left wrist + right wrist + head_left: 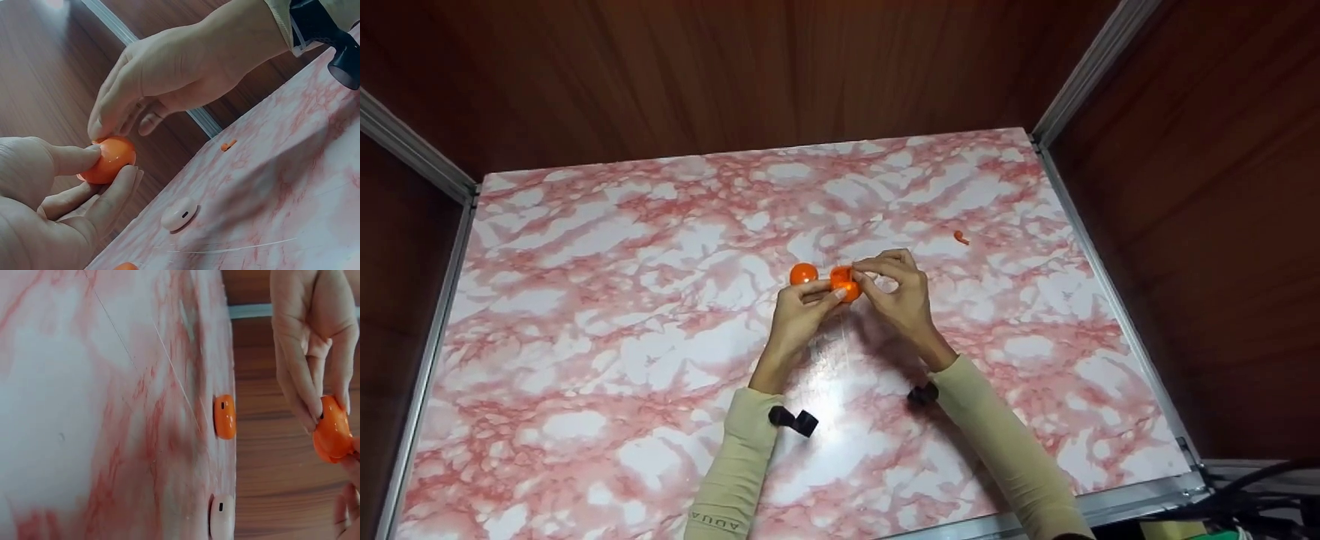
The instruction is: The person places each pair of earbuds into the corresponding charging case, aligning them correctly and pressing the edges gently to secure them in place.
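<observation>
An orange earbud case (847,289) is held up over the table, its lid raised in the head view. My left hand (802,311) grips it between thumb and fingers, as the left wrist view also shows with the left hand (62,185). At the case's right side, the thumb and forefinger of my right hand (901,292) come together at the opening; whether a small earbud is between them is hidden. A loose orange earbud (961,238) lies on the table to the right. A second orange case (803,274) rests just beyond my left hand.
A white earbud case (179,215) lies on the marbled table (645,352), beside the second orange case (225,417). Brown wooden panels (720,75) stand round the back and sides. Cables (1252,487) lie at the lower right corner.
</observation>
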### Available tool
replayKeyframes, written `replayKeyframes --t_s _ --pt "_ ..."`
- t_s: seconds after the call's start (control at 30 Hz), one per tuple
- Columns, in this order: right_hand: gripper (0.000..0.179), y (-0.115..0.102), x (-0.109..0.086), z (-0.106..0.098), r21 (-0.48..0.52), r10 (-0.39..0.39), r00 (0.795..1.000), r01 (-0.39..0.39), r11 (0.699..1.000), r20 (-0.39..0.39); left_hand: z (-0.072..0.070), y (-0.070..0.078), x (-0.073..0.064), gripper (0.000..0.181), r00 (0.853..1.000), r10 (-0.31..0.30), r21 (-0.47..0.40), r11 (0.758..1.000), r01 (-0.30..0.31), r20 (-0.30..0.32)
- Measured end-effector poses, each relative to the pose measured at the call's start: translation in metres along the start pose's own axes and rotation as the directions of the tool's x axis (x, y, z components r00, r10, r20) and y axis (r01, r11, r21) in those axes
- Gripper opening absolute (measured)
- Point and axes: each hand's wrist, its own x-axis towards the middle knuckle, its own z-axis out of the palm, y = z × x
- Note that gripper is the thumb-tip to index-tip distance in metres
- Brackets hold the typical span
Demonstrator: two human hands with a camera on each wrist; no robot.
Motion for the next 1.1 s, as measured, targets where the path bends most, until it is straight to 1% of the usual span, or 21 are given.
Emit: replayKeyframes --t_s 0.13,0.27,0.5,0.6,0.73,0.83,0.93,1.0,1.1 --pt "0.008 0.0 -0.001 0.0 0.043 0.072 0.996 -0.074 0.996 0.051 0.0 -0.001 -0.001 0.031 1.0 0.0 -0.021 1.0 0.001 0.014" --pt "0.007 -0.004 0.0 0.001 0.042 0.12 0.991 -0.123 0.992 0.064 0.001 -0.001 -0.001 0.03 1.0 0.001 -0.026 1.0 -0.001 0.012" --pt "0.007 -0.033 0.003 -0.005 0.072 0.147 0.985 -0.153 0.986 0.085 0.002 -0.001 0.0 0.032 1.0 -0.006 -0.013 1.0 0.006 0.008" --pt "0.008 -0.028 0.0 -0.005 0.093 0.159 0.983 -0.168 0.981 0.095 0.001 -0.002 -0.001 0.031 1.0 -0.012 -0.017 1.0 0.012 0.005" --pt "0.01 -0.011 -0.002 -0.007 0.103 0.146 0.986 -0.154 0.983 0.082 0.001 -0.001 -0.002 0.033 1.0 -0.021 -0.001 1.0 0.021 0.003" --pt "0.013 -0.003 0.0 -0.014 0.112 0.138 0.989 -0.143 0.983 0.055 0.001 -0.001 -0.001 0.036 1.0 -0.025 0.017 1.0 0.025 0.003" --pt "0.017 0.003 0.003 -0.023 0.132 0.15 0.988 -0.153 0.979 0.035 0.0 -0.001 0.0 0.037 1.0 -0.029 0.014 0.999 0.029 -0.001" --pt "0.021 0.007 0.005 -0.03 0.114 0.161 0.987 -0.162 0.98 0.02 0.0 0.0 0.0 0.037 1.0 -0.027 0.015 1.0 0.027 -0.004" --pt "0.027 0.014 0.008 -0.041 0.047 0.152 0.988 -0.151 0.987 -0.001 -0.001 0.001 -0.001 0.038 1.0 -0.028 0.02 0.999 0.028 -0.005"
